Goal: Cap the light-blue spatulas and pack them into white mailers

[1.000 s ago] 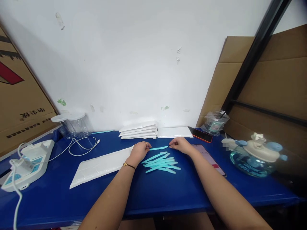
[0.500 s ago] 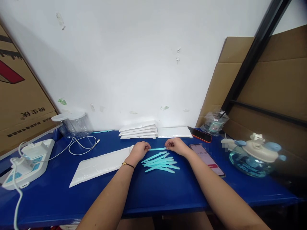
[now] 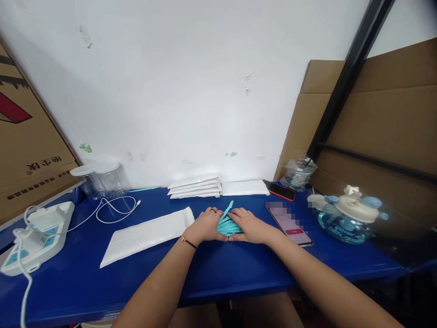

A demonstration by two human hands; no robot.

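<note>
Several thin turquoise plastic sticks (image 3: 226,222) lie bunched together on the blue table (image 3: 218,273). My left hand (image 3: 205,225) and my right hand (image 3: 246,223) press in on the bunch from either side, fingers curled around it. One stick pokes up and back between the two hands. A ring sits on my left hand and a dark bracelet on that wrist.
A white padded envelope (image 3: 146,234) lies left of my hands; a stack of more envelopes (image 3: 194,187) sits at the wall. A phone (image 3: 290,221) lies right, a second phone (image 3: 279,190) behind it, a water jug (image 3: 348,214) far right. Clear jars (image 3: 102,177), a cable and a white device (image 3: 34,232) are left.
Both hands held one stick by its ends above the scattered pile; now they have dropped onto the pile and pushed the sticks together into a bunch.
</note>
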